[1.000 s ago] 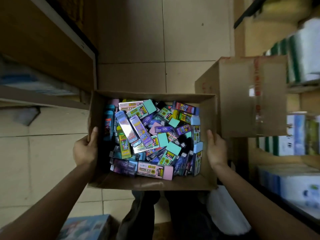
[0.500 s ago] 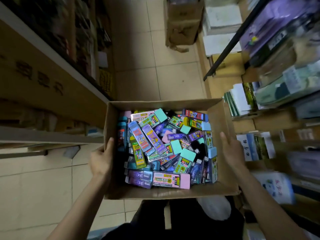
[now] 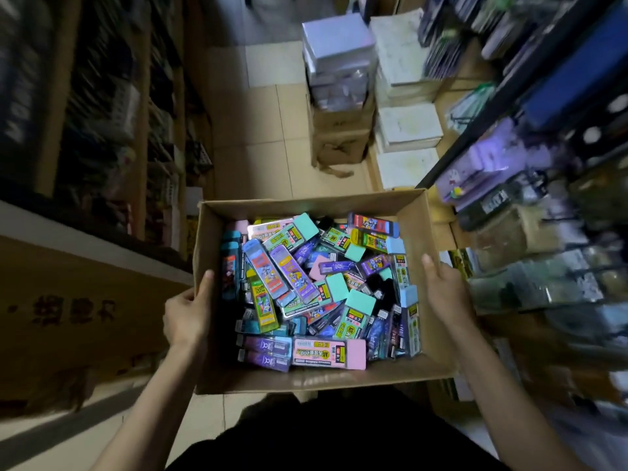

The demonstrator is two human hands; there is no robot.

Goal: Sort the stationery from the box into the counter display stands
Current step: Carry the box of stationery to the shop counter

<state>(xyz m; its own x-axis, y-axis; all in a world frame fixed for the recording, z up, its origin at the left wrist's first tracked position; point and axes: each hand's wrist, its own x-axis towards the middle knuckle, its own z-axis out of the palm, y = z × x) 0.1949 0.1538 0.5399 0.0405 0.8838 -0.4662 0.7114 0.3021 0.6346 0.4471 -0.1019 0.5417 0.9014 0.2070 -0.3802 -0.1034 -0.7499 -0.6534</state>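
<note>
Stationery [image 3: 295, 277] fills the box [image 3: 306, 379], gripped at its side walls by left hand [image 3: 185, 314] and, seemingly, right hand [image 3: 445, 294].

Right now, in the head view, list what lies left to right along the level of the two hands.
Printed brown carton → left hand → stationery packs in the box → right hand → stocked shelves.

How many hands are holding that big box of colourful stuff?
2. The left hand grips the left wall of the cardboard box; the right hand holds the right wall.
</note>
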